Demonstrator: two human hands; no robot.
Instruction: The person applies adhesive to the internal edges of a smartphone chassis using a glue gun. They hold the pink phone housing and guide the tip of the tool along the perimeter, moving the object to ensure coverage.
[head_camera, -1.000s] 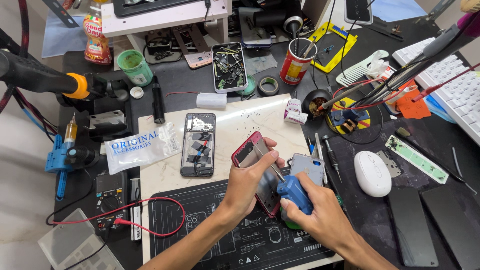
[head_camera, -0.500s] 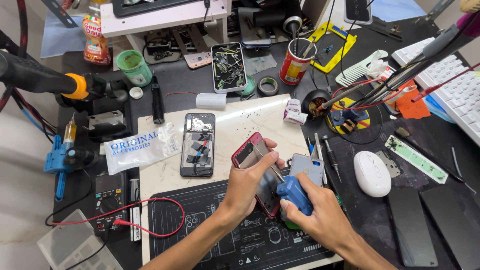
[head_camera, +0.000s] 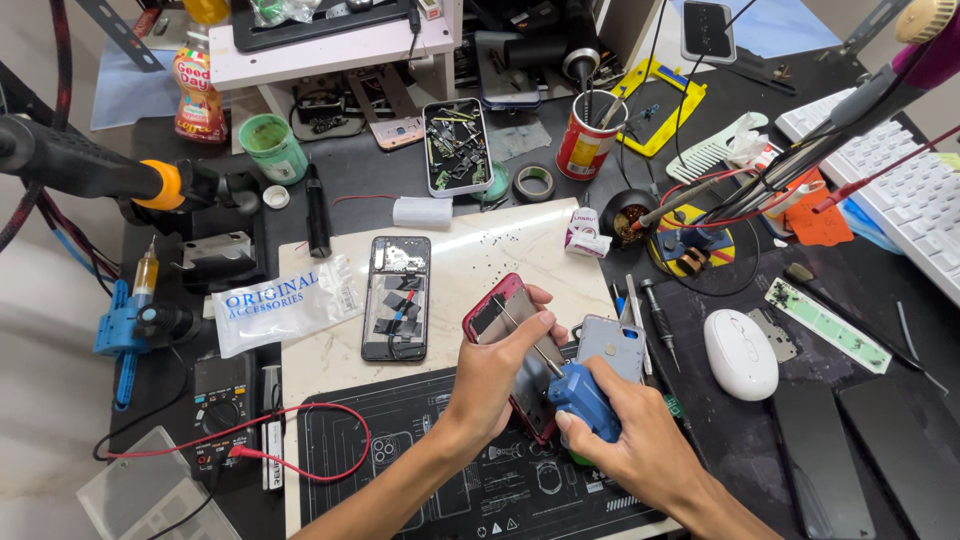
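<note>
My left hand (head_camera: 497, 378) grips a red-edged phone body (head_camera: 495, 315), opened and tilted, over the dark work mat (head_camera: 420, 470). My right hand (head_camera: 625, 435) holds a blue-handled screwdriver (head_camera: 580, 398) whose thin shaft points up-left onto the phone's inside. A grey phone back cover (head_camera: 612, 345) lies just right of the hands. A second opened phone (head_camera: 397, 297) lies flat on the pale marble slab (head_camera: 480, 250) to the left.
A clear printed bag (head_camera: 285, 305) lies left of the slab, with a red test lead (head_camera: 300, 440) and a meter (head_camera: 222, 400) below. White mouse (head_camera: 741, 353), loose screwdrivers (head_camera: 655, 315), parts tray (head_camera: 455, 145), red can (head_camera: 587, 135), tape roll (head_camera: 534, 183) and keyboard (head_camera: 905, 190) crowd the bench.
</note>
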